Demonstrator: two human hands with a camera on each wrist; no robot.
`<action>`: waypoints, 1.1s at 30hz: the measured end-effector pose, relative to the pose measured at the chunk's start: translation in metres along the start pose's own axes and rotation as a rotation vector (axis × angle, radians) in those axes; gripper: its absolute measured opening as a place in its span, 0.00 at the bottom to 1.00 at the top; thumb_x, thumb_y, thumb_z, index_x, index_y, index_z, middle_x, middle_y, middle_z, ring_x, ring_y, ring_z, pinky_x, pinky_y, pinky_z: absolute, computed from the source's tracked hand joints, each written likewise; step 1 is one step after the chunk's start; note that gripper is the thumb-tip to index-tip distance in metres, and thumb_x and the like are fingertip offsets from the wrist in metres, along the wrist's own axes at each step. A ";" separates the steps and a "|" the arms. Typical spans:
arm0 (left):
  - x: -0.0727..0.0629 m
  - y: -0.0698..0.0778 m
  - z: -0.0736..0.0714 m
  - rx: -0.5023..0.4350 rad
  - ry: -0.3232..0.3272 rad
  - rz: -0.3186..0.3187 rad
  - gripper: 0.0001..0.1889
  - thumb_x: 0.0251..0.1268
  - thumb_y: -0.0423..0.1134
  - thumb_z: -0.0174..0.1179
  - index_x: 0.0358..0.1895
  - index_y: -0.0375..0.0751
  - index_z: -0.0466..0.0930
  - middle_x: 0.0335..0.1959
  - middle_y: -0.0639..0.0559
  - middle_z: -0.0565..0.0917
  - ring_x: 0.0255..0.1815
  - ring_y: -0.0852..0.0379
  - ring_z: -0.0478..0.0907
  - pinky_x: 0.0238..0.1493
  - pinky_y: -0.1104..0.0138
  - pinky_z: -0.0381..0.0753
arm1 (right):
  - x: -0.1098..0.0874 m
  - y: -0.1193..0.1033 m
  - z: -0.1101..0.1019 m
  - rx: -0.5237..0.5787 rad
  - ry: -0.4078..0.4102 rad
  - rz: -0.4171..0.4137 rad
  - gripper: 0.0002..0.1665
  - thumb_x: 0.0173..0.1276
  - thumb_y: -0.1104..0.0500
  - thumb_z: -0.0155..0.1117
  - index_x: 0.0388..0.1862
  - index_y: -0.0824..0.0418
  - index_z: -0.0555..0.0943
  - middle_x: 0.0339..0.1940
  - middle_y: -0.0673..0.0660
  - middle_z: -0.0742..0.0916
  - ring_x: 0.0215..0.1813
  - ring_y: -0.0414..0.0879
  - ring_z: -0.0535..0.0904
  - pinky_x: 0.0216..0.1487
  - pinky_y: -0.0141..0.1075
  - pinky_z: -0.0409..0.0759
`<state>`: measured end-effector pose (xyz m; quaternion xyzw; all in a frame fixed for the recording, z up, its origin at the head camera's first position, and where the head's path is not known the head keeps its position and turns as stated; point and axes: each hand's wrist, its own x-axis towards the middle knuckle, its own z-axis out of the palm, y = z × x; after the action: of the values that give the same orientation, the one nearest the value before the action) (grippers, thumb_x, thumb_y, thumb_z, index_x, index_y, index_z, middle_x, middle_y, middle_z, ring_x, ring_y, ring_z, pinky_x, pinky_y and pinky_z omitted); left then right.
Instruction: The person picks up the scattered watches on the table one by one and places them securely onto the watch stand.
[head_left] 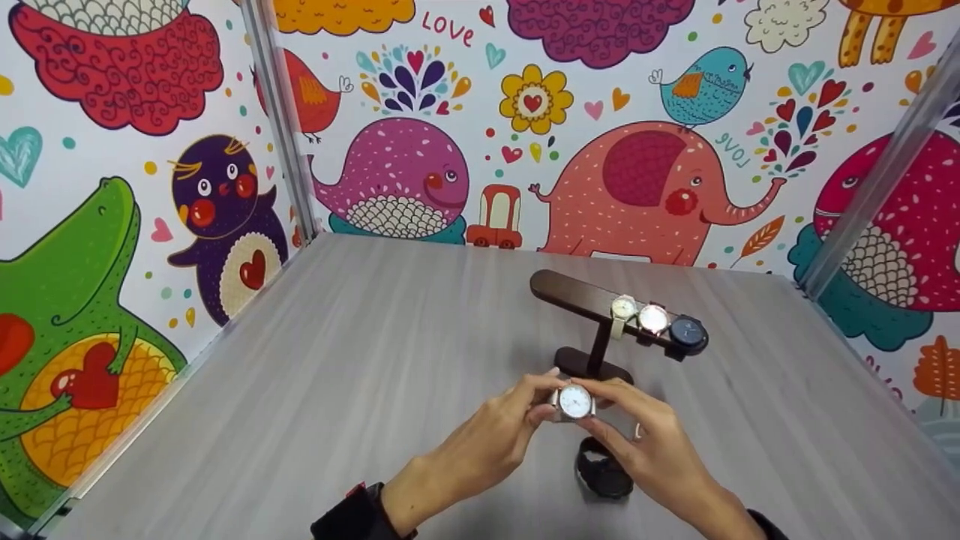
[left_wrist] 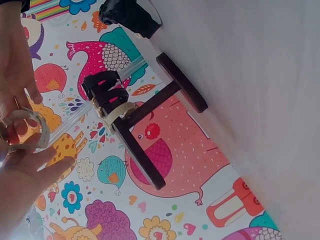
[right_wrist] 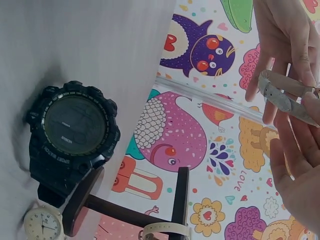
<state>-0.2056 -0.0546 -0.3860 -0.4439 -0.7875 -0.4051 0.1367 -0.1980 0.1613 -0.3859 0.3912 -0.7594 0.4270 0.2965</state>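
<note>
A wristwatch with a round white dial (head_left: 576, 402) is held between both hands above the table, its dial facing up toward the head camera. My left hand (head_left: 484, 442) pinches its left side with thumb and fingers. On the opposite side my right hand (head_left: 660, 442) grips it the same way. Its pale strap (right_wrist: 282, 97) forms a loop in the right wrist view. Below the right hand lies a black sports watch (head_left: 606, 471) on the table. Another watch with a cream dial (right_wrist: 43, 224) lies beyond it, mostly hidden by the right hand in the head view.
Just past the hands stands a dark T-shaped watch stand (head_left: 574, 291). Its bar carries a cream-strapped watch (head_left: 623, 308), a bright-dialled watch (head_left: 653, 319) and a dark blue-black watch (head_left: 688, 330) toward the right end. Printed panels (head_left: 495, 142) border the grey table (head_left: 360, 330).
</note>
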 end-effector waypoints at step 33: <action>0.014 0.000 0.013 0.196 0.194 0.353 0.27 0.57 0.40 0.71 0.61 0.35 0.80 0.55 0.44 0.79 0.55 0.54 0.81 0.56 0.81 0.77 | -0.007 0.006 0.000 0.007 0.223 -0.056 0.19 0.49 0.83 0.71 0.36 0.65 0.87 0.38 0.59 0.87 0.45 0.35 0.84 0.45 0.20 0.80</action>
<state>-0.2115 -0.0362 -0.3860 -0.5185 -0.7163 -0.3371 0.3231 -0.1996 0.1654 -0.3939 0.3632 -0.7089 0.4623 0.3896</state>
